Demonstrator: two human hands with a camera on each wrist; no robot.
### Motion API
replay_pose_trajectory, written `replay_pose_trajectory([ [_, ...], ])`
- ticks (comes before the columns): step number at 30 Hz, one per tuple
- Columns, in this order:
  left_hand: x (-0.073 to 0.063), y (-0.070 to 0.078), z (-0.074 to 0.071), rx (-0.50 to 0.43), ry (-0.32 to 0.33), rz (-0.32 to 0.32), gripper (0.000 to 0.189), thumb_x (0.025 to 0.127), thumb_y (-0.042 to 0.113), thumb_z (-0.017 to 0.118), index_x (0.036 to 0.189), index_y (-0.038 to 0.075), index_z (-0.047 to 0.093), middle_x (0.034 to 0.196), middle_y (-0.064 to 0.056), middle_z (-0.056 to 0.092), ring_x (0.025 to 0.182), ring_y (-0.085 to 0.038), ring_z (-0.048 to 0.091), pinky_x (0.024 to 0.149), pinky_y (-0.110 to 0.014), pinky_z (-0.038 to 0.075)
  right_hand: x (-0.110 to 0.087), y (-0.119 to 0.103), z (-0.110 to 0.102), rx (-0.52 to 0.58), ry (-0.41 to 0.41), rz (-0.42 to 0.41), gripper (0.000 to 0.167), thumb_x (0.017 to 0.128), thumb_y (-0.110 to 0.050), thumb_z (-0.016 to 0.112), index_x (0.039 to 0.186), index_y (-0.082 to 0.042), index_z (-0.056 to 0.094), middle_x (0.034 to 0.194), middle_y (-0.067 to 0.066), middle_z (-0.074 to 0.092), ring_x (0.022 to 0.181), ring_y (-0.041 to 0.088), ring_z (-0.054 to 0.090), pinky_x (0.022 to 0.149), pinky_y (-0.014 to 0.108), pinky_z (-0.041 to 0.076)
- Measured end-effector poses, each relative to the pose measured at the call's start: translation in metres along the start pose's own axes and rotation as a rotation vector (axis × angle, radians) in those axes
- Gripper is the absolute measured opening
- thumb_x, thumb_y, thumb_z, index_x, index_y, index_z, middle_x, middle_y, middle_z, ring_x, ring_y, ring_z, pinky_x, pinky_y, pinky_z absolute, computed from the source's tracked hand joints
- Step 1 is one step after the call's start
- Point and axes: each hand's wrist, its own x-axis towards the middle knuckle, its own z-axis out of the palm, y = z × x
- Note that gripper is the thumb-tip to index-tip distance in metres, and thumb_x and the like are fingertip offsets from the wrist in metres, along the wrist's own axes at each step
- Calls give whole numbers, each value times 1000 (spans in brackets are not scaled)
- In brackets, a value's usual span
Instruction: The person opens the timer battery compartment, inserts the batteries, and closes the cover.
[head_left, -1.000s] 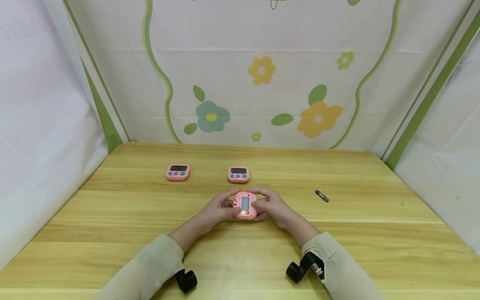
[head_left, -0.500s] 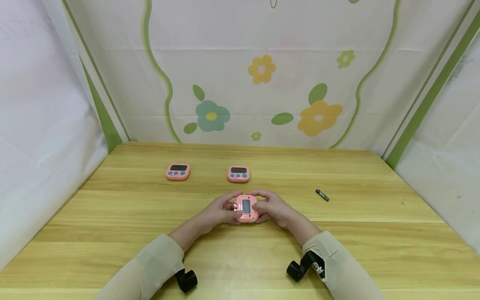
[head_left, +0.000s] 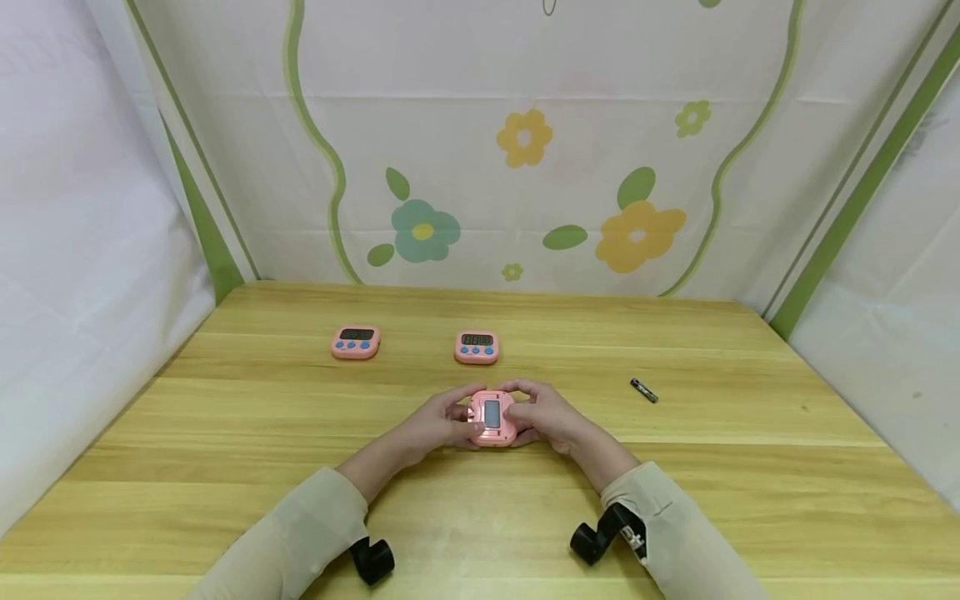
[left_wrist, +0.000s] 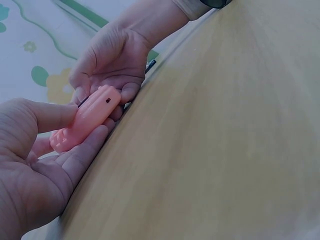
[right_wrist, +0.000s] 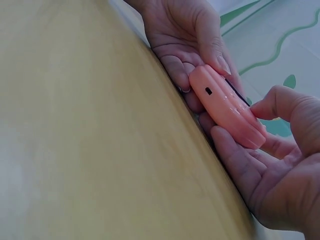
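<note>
In the head view a pink kitchen timer (head_left: 495,437) lies between both hands, its back turned up with a grey rectangular panel (head_left: 492,414) showing. The left hand (head_left: 435,427) grips its left side, thumb on the back face and fingers underneath. On the opposite side the right hand (head_left: 553,419) holds it the same way, its thumb beside the panel. From the left wrist, the timer (left_wrist: 87,120) appears edge-on, with a small dark slot in its side. The right wrist view also shows the timer (right_wrist: 225,107) pinched between thumbs and fingers, close over the tabletop.
Two more pink timers with blue buttons lie face up farther back, one timer (head_left: 356,342) to the left and the other timer (head_left: 476,347) just beyond the hands. A small dark battery (head_left: 643,390) lies to the right on the wooden table (head_left: 480,533). A flowered curtain hangs behind.
Compared with a second ago, the held timer has shifted slightly toward the person. Both hands keep their hold, and almost nothing differs over the last half second.
</note>
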Motion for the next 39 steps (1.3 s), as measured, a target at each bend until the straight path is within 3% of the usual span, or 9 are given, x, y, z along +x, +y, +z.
replay_pose_trajectory([
  [11, -3, 2, 2, 7, 2, 6, 60, 81, -3, 54, 134, 4, 27, 100, -18, 53, 80, -22, 57, 71, -37, 50, 2, 2, 1, -11, 29, 7, 42, 74, 2, 46, 115, 0, 45, 61, 7, 55, 53, 17, 56, 51, 35, 52],
  [16, -3, 3, 2, 2, 14, -9, 60, 82, -3, 54, 134, 4, 27, 101, -18, 53, 81, -22, 57, 71, -36, 50, 3, 3, 1, -10, 38, 0, 42, 72, 5, 45, 115, 1, 46, 71, 13, 60, 57, 20, 59, 51, 36, 52],
  [20, -2, 2, 2, -14, 28, -21, 59, 81, -4, 53, 134, 4, 28, 103, -20, 52, 80, -23, 57, 71, -36, 50, 2, 5, -2, 12, 6, -12, 44, 73, 6, 44, 117, 2, 44, 79, 18, 60, 63, 24, 60, 56, 38, 52],
  [28, 1, 3, 2, -68, 39, -46, 58, 82, -5, 51, 134, 5, 28, 108, -21, 50, 83, -24, 57, 73, -37, 49, 0, 5, -13, 70, -75, -1, 47, 78, 2, 49, 124, -1, 40, 84, 17, 60, 72, 26, 60, 65, 40, 51],
  [39, 1, 6, 2, -133, 100, -90, 60, 81, -7, 53, 134, 7, 29, 109, -22, 49, 82, -24, 57, 74, -36, 49, -1, -3, -20, 52, 4, -41, 38, 80, 2, 56, 115, 6, 46, 83, 15, 61, 69, 20, 59, 64, 32, 51],
])
